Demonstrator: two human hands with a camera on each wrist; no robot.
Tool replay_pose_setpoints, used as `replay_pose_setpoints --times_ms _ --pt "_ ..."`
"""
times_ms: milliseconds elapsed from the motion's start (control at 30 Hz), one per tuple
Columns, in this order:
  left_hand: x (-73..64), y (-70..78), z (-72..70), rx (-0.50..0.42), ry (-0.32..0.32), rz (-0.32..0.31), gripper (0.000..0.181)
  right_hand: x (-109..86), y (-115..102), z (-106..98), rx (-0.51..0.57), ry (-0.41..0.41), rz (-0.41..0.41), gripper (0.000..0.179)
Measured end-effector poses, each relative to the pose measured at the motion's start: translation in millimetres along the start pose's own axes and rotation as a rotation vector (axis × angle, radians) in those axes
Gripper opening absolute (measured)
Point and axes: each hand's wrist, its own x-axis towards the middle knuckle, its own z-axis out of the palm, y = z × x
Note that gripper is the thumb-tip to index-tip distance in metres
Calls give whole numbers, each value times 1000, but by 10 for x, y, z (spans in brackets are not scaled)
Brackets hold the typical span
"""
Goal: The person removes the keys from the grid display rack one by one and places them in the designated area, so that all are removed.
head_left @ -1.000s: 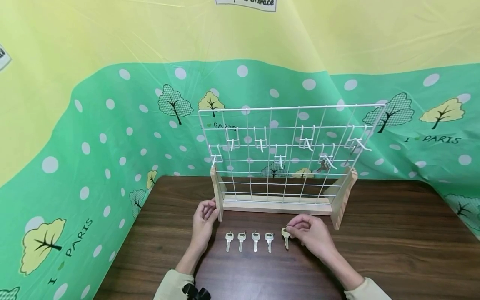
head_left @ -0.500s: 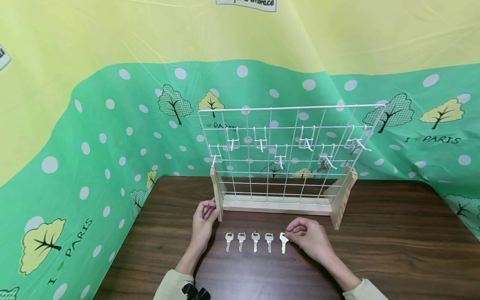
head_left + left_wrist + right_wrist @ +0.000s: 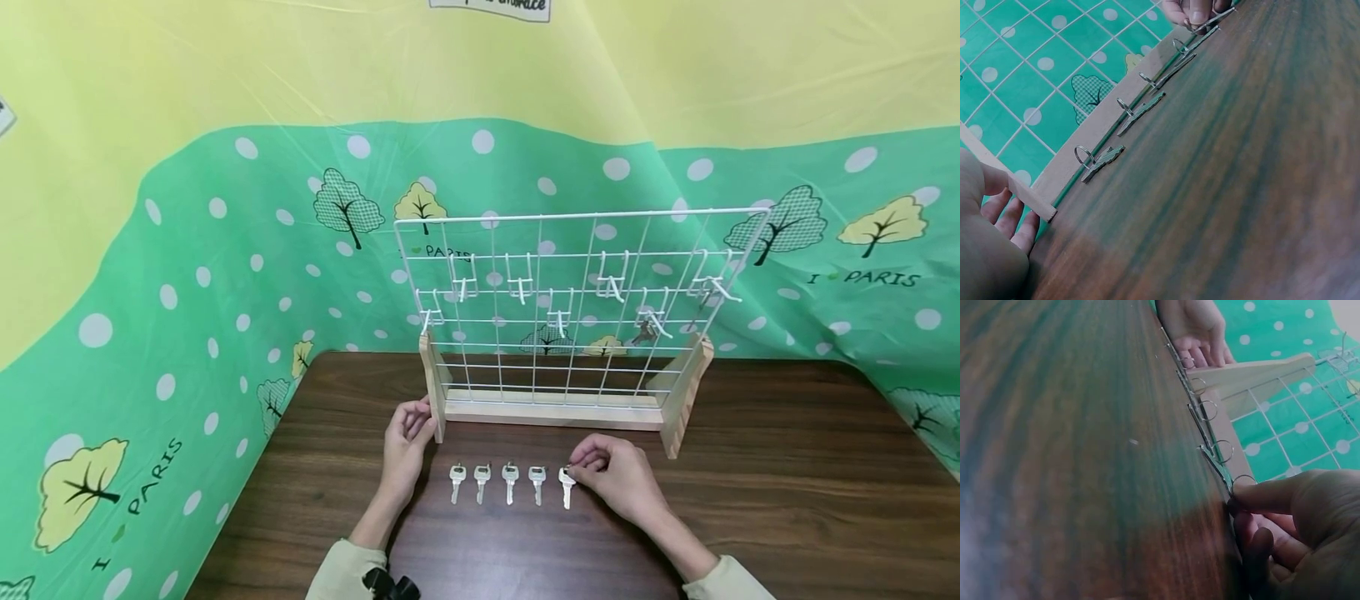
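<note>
In the head view, my left hand holds the left wooden side of a white wire grid rack, thumb in front and fingers behind. My right hand pinches the top of a silver key, the rightmost of a row on the table. The other keys in the row, such as the leftmost key, lie bows toward the rack. In the right wrist view, the held key has a small ring by my thumb. The left wrist view shows rings standing up from the keys, like this ring.
Several white hooks hang on the grid, such as the middle hook. A key dangles from a lower right hook; something thin hangs at the far right hook. A patterned green and yellow cloth surrounds the dark wooden table.
My right hand has shifted slightly left and toward me, bringing the pinched key into line with the row. My left hand stays on the rack's side.
</note>
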Motion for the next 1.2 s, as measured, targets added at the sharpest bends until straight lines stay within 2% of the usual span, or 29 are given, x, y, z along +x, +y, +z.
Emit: replay_pose_setpoints --times_ms 333,833,1200 --pt "-7 24 2 -4 2 -16 13 41 45 20 -23 -11 -34 26" --pt "-13 29 5 -6 2 -14 11 55 33 38 -30 21 -13 26" --pt "-13 28 7 -4 4 -15 11 56 69 14 -19 19 -43 24"
